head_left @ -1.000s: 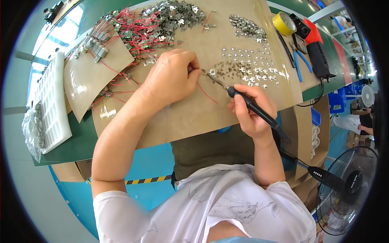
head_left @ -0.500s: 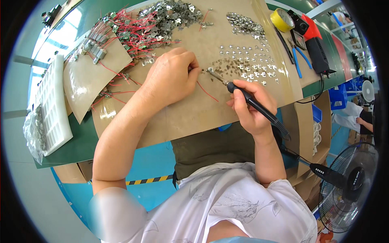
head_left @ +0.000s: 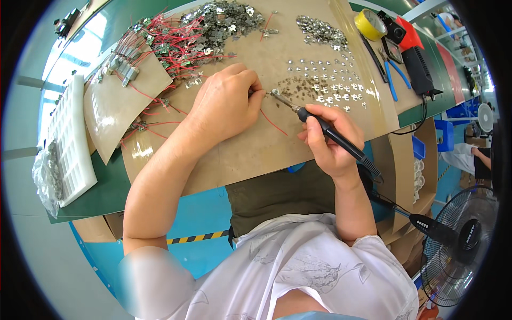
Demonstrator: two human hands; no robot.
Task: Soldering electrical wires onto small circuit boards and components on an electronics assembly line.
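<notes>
The left hand [head_left: 226,101] rests over the middle of the counter [head_left: 104,188], on a brown sheet [head_left: 229,165]. Its fingers [head_left: 257,100] are drawn together in a pinch; the tips are largely hidden, so I cannot tell what they grip. A red wire [head_left: 274,123] comes out from under this hand and slants across the sheet toward the counter's near edge.

The right hand [head_left: 335,141] has its fingers closed around the black handle of an iron [head_left: 344,143]. The iron slopes down to the left, its tip at a small metal part [head_left: 276,92] just beside the left hand; whether the two touch is too small to tell.

Right of that part lie brown bits [head_left: 301,89], then spaced shiny pieces [head_left: 338,97]. Beyond them, toward the far edge, is a shiny heap [head_left: 322,33]. Farther left along that edge, a grey metal heap [head_left: 226,25] runs into a tangle of red wires [head_left: 168,45].

At the near left corner stand a white tray [head_left: 80,160] and a clear bag [head_left: 47,178], the bag against the tray. Toward the right end are a yellow tape roll [head_left: 370,25], blue-handled pliers [head_left: 395,80] and a black box [head_left: 419,70].
</notes>
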